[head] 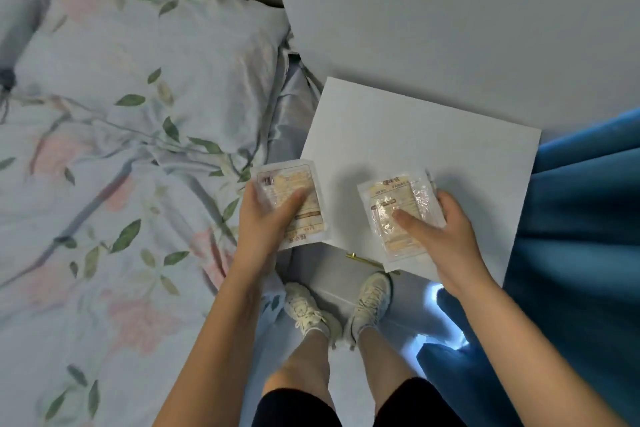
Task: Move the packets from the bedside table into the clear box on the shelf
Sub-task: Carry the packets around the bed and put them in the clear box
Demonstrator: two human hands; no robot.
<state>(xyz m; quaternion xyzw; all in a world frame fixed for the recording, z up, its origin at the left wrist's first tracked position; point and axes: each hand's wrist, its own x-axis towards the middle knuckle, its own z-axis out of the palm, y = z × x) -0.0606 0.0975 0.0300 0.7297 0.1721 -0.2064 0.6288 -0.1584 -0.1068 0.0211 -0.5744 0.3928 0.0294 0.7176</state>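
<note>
Two clear plastic packets with beige printed contents are over the white bedside table. My left hand grips the left packet at the table's left front corner, thumb on top. My right hand holds the right packet near the table's front edge, thumb pressed on its face and fingers round its right side. Whether the packets still touch the tabletop I cannot tell. The shelf and the clear box are out of view.
A bed with a floral duvet and pillow fills the left. A blue curtain hangs at the right. White wall lies behind the table. My feet in white shoes stand on the floor below.
</note>
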